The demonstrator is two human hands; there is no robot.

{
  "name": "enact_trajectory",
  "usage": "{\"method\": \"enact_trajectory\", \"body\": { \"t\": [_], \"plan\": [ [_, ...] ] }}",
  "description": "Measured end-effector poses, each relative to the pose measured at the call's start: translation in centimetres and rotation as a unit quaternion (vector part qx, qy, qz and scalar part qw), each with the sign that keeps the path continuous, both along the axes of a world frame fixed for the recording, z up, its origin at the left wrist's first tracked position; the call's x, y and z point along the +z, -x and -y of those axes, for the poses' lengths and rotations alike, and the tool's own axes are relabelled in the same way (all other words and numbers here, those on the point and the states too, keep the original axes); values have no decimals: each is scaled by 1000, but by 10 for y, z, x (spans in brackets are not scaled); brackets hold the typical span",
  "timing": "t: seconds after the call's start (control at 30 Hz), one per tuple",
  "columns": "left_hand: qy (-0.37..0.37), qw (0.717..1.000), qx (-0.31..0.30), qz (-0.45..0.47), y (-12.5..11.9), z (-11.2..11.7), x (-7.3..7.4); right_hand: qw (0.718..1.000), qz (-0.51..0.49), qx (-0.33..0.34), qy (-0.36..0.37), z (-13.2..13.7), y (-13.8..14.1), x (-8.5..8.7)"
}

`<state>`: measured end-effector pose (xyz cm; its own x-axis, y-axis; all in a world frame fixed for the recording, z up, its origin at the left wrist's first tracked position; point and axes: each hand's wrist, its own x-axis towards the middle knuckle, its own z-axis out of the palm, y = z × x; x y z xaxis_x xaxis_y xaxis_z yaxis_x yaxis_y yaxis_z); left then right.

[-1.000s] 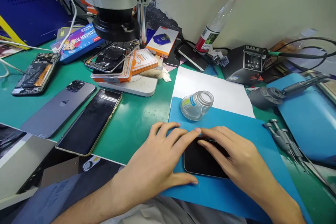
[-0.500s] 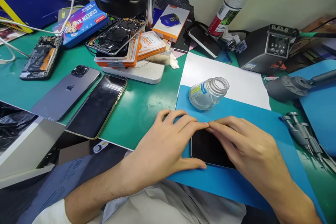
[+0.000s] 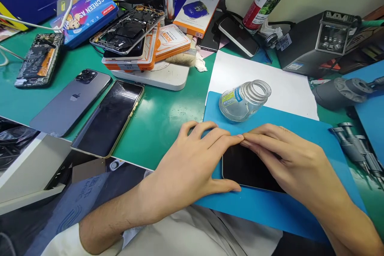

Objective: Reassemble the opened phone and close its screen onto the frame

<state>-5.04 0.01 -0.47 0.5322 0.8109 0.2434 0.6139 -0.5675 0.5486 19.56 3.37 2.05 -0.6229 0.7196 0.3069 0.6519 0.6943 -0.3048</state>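
Note:
A black phone [image 3: 246, 170] lies screen up on a blue mat [image 3: 270, 208] at the near edge of the bench. My left hand [image 3: 189, 164] spans its left end, with the thumb along the near edge and the fingers stretched to the far edge. My right hand [image 3: 288, 164] covers the phone's right part, fingers laid over the far edge and the thumb hidden. The fingertips of both hands meet at the far edge. Just beyond them an open glass jar [image 3: 241, 100] lies on its side on the mat.
A white sheet [image 3: 288, 88] lies behind the mat. Left on the green bench are a grey phone [image 3: 70, 102] face down, a black phone [image 3: 109, 118] and a microscope base [image 3: 156, 80] stacked with boxes and a phone frame. A soldering station [image 3: 318, 44] and screwdrivers [image 3: 357, 148] are on the right.
The fingertips of my two hands have drawn together until they touch at the phone's far edge. The view has tipped downward; the phone stays on the mat.

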Motion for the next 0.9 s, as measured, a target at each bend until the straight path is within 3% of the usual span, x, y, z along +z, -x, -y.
{"method": "enact_trajectory", "body": {
  "t": [0.17, 0.47, 0.9],
  "plan": [
    [1, 1000, -5, -7, 0, 0, 1, 1000, -10, 5, 1, -1, 0, 0],
    [9, 1000, 12, -1, -1, 2, 1, 996, 48, 12, -72, 6, -6, -4],
    [32, 999, 21, -11, -3, 2, 2, 997, -20, -17, 74, -3, -1, 2]
  ]
}}
